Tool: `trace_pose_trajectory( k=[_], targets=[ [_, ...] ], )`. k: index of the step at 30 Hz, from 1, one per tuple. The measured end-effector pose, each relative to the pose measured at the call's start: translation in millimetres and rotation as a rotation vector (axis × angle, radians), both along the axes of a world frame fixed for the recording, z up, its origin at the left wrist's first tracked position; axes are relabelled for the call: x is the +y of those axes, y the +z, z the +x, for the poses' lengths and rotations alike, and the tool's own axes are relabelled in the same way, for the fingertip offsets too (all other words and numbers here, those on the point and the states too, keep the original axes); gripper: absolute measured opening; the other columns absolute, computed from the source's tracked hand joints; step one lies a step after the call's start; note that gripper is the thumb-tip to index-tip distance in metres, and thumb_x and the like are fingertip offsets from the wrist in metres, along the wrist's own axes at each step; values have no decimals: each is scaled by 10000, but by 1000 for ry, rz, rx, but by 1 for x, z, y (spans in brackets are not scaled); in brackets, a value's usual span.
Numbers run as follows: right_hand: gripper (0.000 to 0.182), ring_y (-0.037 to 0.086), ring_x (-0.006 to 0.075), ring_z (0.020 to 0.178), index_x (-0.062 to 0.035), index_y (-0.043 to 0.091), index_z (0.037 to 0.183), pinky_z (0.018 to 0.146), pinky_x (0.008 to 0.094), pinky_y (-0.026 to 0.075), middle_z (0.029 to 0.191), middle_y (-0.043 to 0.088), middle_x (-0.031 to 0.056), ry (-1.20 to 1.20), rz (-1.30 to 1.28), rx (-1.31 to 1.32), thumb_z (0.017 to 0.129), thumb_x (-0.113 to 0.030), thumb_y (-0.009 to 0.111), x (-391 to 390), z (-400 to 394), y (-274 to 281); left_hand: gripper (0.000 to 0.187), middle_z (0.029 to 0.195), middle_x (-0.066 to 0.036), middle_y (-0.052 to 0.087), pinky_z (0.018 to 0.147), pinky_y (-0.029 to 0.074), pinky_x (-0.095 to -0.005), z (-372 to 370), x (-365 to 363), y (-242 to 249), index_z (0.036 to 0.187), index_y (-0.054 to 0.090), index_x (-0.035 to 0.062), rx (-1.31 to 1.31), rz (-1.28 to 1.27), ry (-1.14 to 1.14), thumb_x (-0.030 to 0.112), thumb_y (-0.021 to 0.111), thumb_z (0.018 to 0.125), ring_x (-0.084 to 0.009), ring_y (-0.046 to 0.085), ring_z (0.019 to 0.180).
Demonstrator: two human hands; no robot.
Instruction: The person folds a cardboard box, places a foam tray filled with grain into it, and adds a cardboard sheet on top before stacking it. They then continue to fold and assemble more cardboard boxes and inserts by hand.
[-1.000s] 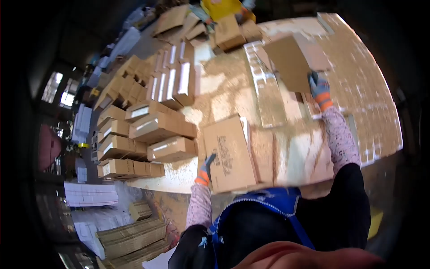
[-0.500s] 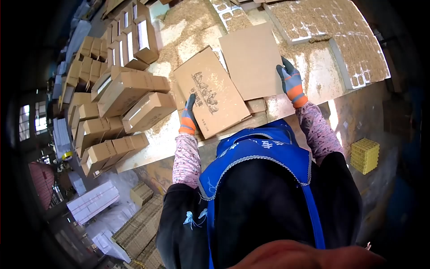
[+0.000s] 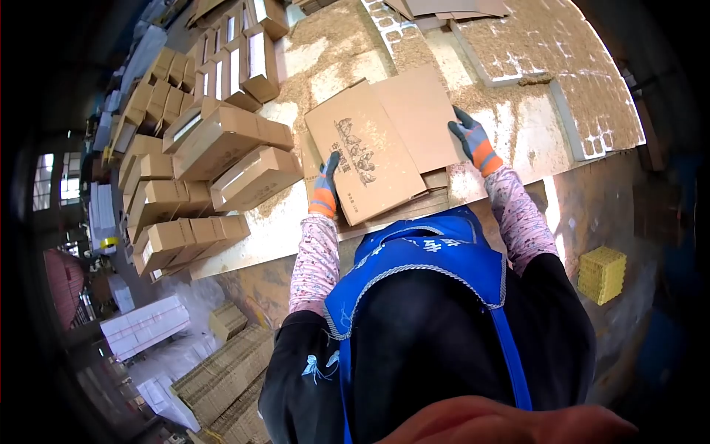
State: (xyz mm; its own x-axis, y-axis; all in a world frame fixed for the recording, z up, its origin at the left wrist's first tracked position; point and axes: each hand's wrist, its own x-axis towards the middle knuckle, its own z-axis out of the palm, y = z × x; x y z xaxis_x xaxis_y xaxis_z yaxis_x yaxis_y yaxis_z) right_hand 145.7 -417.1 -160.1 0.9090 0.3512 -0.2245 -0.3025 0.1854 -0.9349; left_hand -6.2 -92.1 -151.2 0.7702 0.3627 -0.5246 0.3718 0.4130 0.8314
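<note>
A flat brown cardboard carton (image 3: 360,181) with dark printed figures and lettering lies tilted at the front of the worktable. My gloved left hand (image 3: 325,185) is closed on its left edge; the fingers beneath are hidden. Partly under the printed carton lies a plain cardboard sheet (image 3: 421,118). My gloved right hand (image 3: 475,142) grips that sheet by its right edge, with the thumb and a finger showing. More flat cardboard shows beneath the two pieces.
Rows of standing cardboard boxes (image 3: 229,140) fill the table's left side. White trays (image 3: 518,41) packed with brown crumbly material are at the back right. Below the table's right side sits a yellow block (image 3: 601,275). Stacked cardboard (image 3: 222,377) is at the lower left.
The plain sheet has moved down and left, so more of it is covered by the printed carton. My right hand moved with it. The view has shifted slightly.
</note>
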Motion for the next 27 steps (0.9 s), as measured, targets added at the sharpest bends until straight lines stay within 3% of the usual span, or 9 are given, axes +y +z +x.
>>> trace_pose_trajectory(
  k=[8,10,16,18,20,22,24,25,27],
  targets=[
    [482,595,182,895,19,424,1279,761,273,498,1065,605,141,161,-52,118,843,-88,598,24,-13,0,487,1057,-78,597,762,505,-300,3,-13,24,1197,525,54,49,-119,56,335,638,816,-176,587,933],
    [437,575,158,888,7,466,1237,754,273,474,1041,614,108,177,-62,-81,838,-109,601,48,-21,-22,476,1055,-76,601,764,503,-298,3,-15,26,1195,528,52,18,-64,16,336,625,825,-177,592,924],
    [418,603,156,826,14,531,1155,698,260,491,988,633,86,361,68,173,805,-181,650,54,-22,13,447,1049,-69,611,763,498,-286,-4,-14,17,1185,541,29,-76,120,-48,338,567,863,-175,603,894],
    [423,613,164,842,32,525,1155,720,264,500,994,634,103,435,78,204,803,-168,646,50,-17,36,456,1251,-49,525,969,391,-298,-1,-11,16,1280,468,34,81,-137,34,298,485,909,-163,497,1129],
    [410,624,188,859,58,521,1140,755,274,508,1003,632,117,534,98,157,794,-135,626,46,-3,23,447,1236,-54,537,945,415,-304,-3,-7,16,1276,472,35,46,-132,-25,281,503,904,-164,512,1113],
    [370,625,209,888,71,526,1111,787,288,510,1013,626,132,580,119,182,780,-87,580,36,3,24,497,1206,-66,554,914,435,-302,0,-18,52,1272,475,35,164,-85,9,323,552,874,-161,527,1087],
    [362,623,219,898,65,529,1098,783,290,515,1016,621,137,547,107,-48,762,-69,551,35,-3,13,596,1153,-72,579,867,453,-293,-9,-10,23,1266,483,35,63,375,-118,410,609,820,-148,544,1028],
    [373,622,217,894,60,522,1110,778,290,516,1012,618,133,501,140,84,762,-72,549,37,-6,7,644,1143,-72,580,861,445,-283,-4,-13,30,1266,484,36,139,48,-4,453,626,796,-141,541,999],
    [418,621,211,864,40,499,1150,755,291,523,995,613,114,395,200,262,762,-89,582,43,-11,2,638,1141,-72,582,862,443,-282,-3,-15,44,1265,484,33,128,71,-20,451,620,802,-141,542,992]
  ],
)
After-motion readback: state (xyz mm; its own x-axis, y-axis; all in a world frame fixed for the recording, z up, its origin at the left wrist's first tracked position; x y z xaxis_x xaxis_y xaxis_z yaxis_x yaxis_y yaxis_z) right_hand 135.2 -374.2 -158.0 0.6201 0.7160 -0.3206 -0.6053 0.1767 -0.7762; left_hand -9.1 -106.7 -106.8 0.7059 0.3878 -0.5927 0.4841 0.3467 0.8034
